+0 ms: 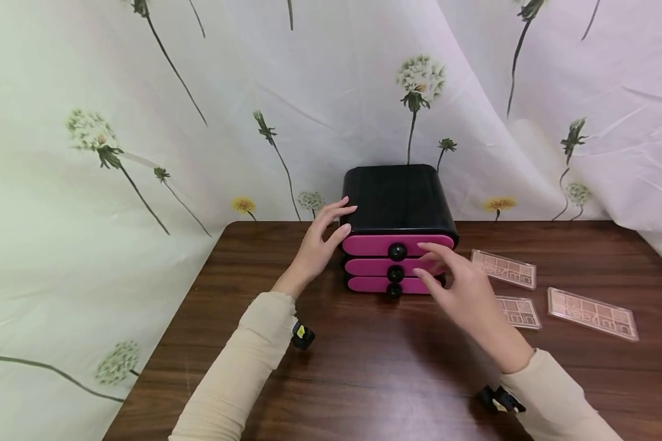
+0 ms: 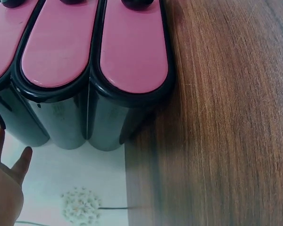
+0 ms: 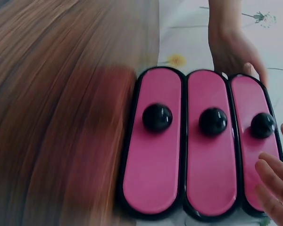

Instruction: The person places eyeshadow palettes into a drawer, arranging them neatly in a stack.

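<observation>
A small black drawer box (image 1: 394,196) stands at the back of the table, with three pink drawer fronts (image 3: 153,165), each bearing a round black knob (image 1: 397,251). All three drawers look pushed in. My left hand (image 1: 322,236) rests on the box's left upper edge, its fingers extended along the side and top. In front of the drawers, toward their right end, is my right hand (image 1: 463,291); thumb and fingers are spread apart with nothing between them. In the right wrist view, its fingers (image 3: 273,181) are close to the top drawer's front; whether they touch it I cannot tell.
To the right of the box lie three clear-lidded makeup palettes: one behind (image 1: 504,269), one partly hidden by my right hand (image 1: 520,312), and one farther right (image 1: 593,313). The brown wooden table (image 1: 353,380) backs onto a white cloth printed with dandelions (image 1: 287,92).
</observation>
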The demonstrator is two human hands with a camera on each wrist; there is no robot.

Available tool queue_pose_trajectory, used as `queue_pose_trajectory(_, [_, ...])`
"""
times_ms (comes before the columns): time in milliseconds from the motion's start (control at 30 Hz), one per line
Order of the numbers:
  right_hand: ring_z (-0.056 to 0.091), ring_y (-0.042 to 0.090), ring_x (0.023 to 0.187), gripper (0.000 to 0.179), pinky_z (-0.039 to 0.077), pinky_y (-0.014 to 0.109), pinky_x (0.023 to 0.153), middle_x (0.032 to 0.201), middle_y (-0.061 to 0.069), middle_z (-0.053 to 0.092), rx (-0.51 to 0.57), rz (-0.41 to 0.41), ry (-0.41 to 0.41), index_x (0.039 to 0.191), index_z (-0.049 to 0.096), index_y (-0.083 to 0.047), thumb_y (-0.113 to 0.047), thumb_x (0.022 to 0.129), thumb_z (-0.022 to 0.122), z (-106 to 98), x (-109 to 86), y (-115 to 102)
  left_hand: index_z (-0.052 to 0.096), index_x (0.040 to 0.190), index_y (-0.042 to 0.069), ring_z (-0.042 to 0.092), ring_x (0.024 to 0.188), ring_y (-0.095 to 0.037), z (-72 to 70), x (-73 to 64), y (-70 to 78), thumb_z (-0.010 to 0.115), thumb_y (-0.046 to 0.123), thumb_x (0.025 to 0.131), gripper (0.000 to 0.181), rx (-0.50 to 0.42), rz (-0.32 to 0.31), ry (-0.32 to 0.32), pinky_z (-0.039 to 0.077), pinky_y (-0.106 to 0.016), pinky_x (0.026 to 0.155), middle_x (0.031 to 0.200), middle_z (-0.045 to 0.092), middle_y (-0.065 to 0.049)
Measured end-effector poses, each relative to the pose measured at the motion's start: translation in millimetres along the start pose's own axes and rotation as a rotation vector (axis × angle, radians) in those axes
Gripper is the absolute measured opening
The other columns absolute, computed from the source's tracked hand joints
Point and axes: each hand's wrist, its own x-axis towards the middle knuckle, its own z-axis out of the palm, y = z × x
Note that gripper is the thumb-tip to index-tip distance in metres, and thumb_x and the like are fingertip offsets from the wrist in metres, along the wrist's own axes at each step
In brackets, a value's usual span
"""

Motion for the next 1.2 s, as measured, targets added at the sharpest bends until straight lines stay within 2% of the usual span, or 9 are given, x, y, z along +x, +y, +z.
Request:
queue_pose_trajectory(133, [0.069, 0.01, 0.077, 0.044, 0.053, 0.025, 0.066, 0.094, 0.001, 0.073, 0.073, 0.079, -0.02, 0.125, 0.064, -0.011, -0.008, 0.084, 0.079, 13, 5.6, -2, 0.056, 0.141, 0.019, 0.028, 0.144, -0.012, -2.5, -1.1, -0.5, 0.05, 0.039, 0.102, 0.044, 0.033, -0.003, 0.001, 0.028, -0.047, 0.112, 0.155, 0.038, 0.008])
queue_pose_trajectory(267, [0.069, 0.011, 0.077, 0.043, 0.057, 0.033, 0.069, 0.093, 0.003, 0.073, 0.128, 0.114, -0.017, 0.124, 0.065, -0.01, -0.009, 0.083, 0.08, 21, 11.7, -2, 0.056, 0.141, 0.021, 0.028, 0.144, -0.011, -3.8, -0.8, 0.8, 0.048, 0.047, 0.102, 0.048, 0.052, -0.009, -0.006, 0.028, -0.046, 0.113, 0.155, 0.037, 0.011])
queue_pose_trajectory(567, [0.064, 0.01, 0.077, 0.033, 0.052, 0.026, 0.064, 0.088, 0.002, 0.072, 0.16, 0.158, -0.02, 0.116, 0.07, -0.01, -0.01, 0.084, 0.079, 28, 19.0, -3, 0.057, 0.14, 0.011, 0.031, 0.143, -0.019, -1.8, 1.6, 1.9, 0.052, 0.019, 0.101, 0.04, 0.019, 0.007, 0.009, 0.029, -0.051, 0.11, 0.155, 0.039, -0.001])
queue_pose_trajectory(700, [0.062, 0.01, 0.076, 0.032, 0.049, 0.022, 0.064, 0.087, 0.001, 0.071, 0.169, 0.17, -0.02, 0.114, 0.07, -0.01, -0.009, 0.084, 0.079, 29, 18.6, -3, 0.056, 0.138, 0.002, 0.032, 0.142, -0.029, -2.6, 1.6, 15.6, 0.051, 0.009, 0.099, 0.04, -0.013, -0.005, 0.005, 0.028, -0.059, 0.108, 0.153, 0.039, -0.012])
queue_pose_trajectory(767, [0.062, 0.01, 0.076, 0.032, 0.049, 0.022, 0.064, 0.087, 0.001, 0.071, 0.176, 0.177, -0.022, 0.115, 0.07, -0.01, -0.008, 0.084, 0.079, 29, 17.9, -3, 0.055, 0.137, -0.002, 0.031, 0.142, -0.031, -3.9, 1.2, 25.7, 0.051, 0.01, 0.099, 0.04, -0.043, -0.015, -0.005, 0.028, -0.06, 0.107, 0.153, 0.038, -0.017])
queue_pose_trajectory(933, [0.062, 0.009, 0.076, 0.033, 0.05, 0.022, 0.065, 0.087, 0.001, 0.07, 0.189, 0.198, -0.024, 0.115, 0.07, -0.01, -0.006, 0.084, 0.079, 29, 14.5, -5, 0.055, 0.137, -0.003, 0.031, 0.141, -0.029, -3.6, 0.1, 26.6, 0.05, 0.015, 0.1, 0.041, -0.086, -0.004, -0.008, 0.028, -0.059, 0.107, 0.153, 0.037, -0.018])
queue_pose_trajectory(1000, [0.063, 0.009, 0.076, 0.033, 0.051, 0.022, 0.066, 0.087, 0.0, 0.07, 0.193, 0.202, -0.024, 0.115, 0.07, -0.01, -0.006, 0.084, 0.079, 29, 13.2, -6, 0.055, 0.136, -0.004, 0.031, 0.141, -0.031, -3.5, 0.2, 27.0, 0.05, 0.012, 0.1, 0.04, -0.072, 0.008, -0.003, 0.029, -0.058, 0.107, 0.152, 0.038, -0.019])
queue_pose_trajectory(1067, [0.063, 0.009, 0.076, 0.033, 0.052, 0.022, 0.066, 0.086, -0.001, 0.07, 0.194, 0.198, -0.024, 0.115, 0.07, -0.011, -0.006, 0.084, 0.079, 29, 11.9, -7, 0.055, 0.135, -0.006, 0.032, 0.14, -0.036, -5.3, 0.1, 38.4, 0.05, 0.004, 0.097, 0.039, -0.058, -0.001, -0.005, 0.028, -0.06, 0.108, 0.151, 0.038, -0.023])
queue_pose_trajectory(1200, [0.063, 0.008, 0.075, 0.034, 0.051, 0.021, 0.065, 0.086, -0.002, 0.07, 0.203, 0.183, -0.023, 0.115, 0.07, -0.011, -0.005, 0.083, 0.079, 27, 9.7, -10, 0.056, 0.135, -0.005, 0.033, 0.14, -0.035, -6.2, 0.6, 40.9, 0.051, 0.005, 0.098, 0.039, -0.03, 0.005, 0.0, 0.029, -0.058, 0.108, 0.15, 0.04, -0.022])
